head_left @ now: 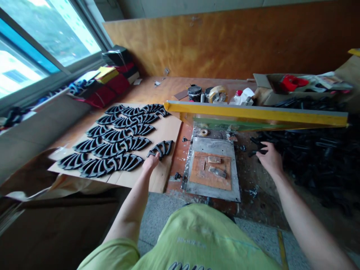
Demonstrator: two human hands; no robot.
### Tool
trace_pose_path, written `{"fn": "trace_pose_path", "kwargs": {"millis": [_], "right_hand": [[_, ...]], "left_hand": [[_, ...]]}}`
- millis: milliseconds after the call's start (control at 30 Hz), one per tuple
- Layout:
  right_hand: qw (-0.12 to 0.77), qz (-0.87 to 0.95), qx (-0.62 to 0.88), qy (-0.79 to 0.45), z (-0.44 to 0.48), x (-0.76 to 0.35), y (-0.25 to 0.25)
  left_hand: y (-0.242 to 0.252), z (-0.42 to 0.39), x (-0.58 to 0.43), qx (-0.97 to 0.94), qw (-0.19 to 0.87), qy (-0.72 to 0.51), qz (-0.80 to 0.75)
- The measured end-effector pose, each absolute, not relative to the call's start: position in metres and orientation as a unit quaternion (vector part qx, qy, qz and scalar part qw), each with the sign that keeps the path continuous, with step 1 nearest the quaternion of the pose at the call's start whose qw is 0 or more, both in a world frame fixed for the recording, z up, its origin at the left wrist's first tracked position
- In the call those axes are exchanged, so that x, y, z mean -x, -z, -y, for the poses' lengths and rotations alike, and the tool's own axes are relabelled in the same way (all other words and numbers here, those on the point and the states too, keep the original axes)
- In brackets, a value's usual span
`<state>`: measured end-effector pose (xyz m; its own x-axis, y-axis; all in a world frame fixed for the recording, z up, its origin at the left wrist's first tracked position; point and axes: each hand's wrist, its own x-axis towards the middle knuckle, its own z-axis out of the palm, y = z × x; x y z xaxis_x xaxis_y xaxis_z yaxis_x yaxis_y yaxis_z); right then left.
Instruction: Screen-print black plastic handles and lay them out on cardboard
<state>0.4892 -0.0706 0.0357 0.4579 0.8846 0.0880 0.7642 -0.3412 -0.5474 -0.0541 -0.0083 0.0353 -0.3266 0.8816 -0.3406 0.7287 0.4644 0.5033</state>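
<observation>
My left hand [150, 162] rests on a cardboard sheet [165, 131] and pinches the near end of a black fan-shaped plastic part [162, 147]. Several more such parts [115, 144] lie in rows on the sheet to its left. My right hand [270, 157] reaches to the right, its fingers closed on a black part [258, 145] at the edge of a heap of black parts [315, 150]. Between my hands lies a metal plate [213, 144] with an orange pad [210, 170], under a raised yellow-framed screen [253, 114].
Ink tins [194, 93], a tape roll [218, 93] and a white bottle [242, 96] stand behind the screen. A cardboard box [264, 90] with red items sits at the back right. Coloured bundles [109, 84] lie by the window on the left.
</observation>
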Motion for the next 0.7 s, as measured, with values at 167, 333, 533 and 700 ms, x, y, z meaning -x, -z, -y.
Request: {"fn": "trace_pose_path", "kwargs": {"millis": [167,333,533,700], "right_hand": [[0.430,0.581,0.601,-0.341,0.095,-0.398,-0.031],[0.265,0.766,0.554,-0.192,0.109,-0.334,-0.018],[0.119,0.818,0.555,-0.093,0.114,-0.323,-0.032],[0.184,0.771,0.590,-0.154,0.117,-0.342,-0.044]], "left_hand": [[-0.071,-0.008,0.012,-0.536,0.315,-0.215,-0.753],[-0.151,-0.018,-0.058,-0.568,0.420,-0.510,-0.492],[-0.195,-0.002,-0.085,-0.578,0.449,-0.544,-0.410],[-0.170,0.045,-0.069,-0.548,0.491,-0.520,-0.434]]}}
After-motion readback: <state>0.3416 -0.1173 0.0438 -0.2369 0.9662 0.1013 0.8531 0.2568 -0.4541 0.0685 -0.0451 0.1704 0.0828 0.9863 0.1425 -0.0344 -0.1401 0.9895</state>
